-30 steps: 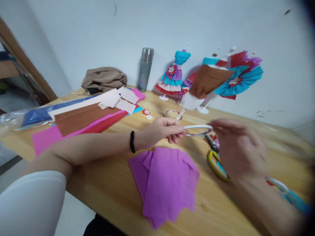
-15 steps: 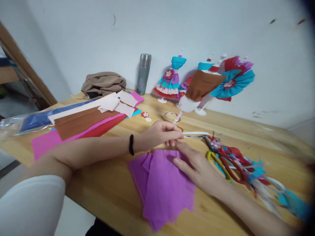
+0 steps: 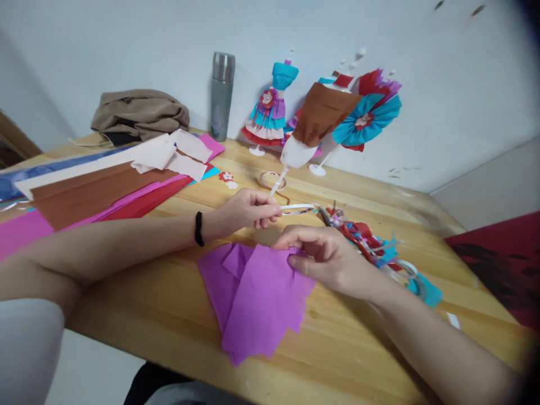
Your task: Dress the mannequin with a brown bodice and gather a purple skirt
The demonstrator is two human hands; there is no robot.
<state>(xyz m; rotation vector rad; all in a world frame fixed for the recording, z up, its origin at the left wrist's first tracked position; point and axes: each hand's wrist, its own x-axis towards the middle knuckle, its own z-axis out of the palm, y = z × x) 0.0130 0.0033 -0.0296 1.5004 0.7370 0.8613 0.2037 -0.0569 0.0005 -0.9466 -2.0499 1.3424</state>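
In the middle of the table, a small stack of purple crepe paper sheets lies with uneven edges. My right hand is curled at its upper right, thumb and fingers pinching the top edge. My left hand, with a black band at the wrist, is closed just beyond the paper. A narrow white loop-like strip sticks out from its fingertips. Behind that hand runs the white pole of a small dress form with a brown paper bodice; the pole's foot is hidden.
Coloured paper sheets, a brown cloth and a grey flask are at left and back. Several dressed forms stand by the wall. Pliers, scraps and a tape roll lie around the hands.
My right hand has drawn back from my left fingers and curled onto the paper's top edge. My left hand has shifted slightly left with the white strip. The camera view has also turned.
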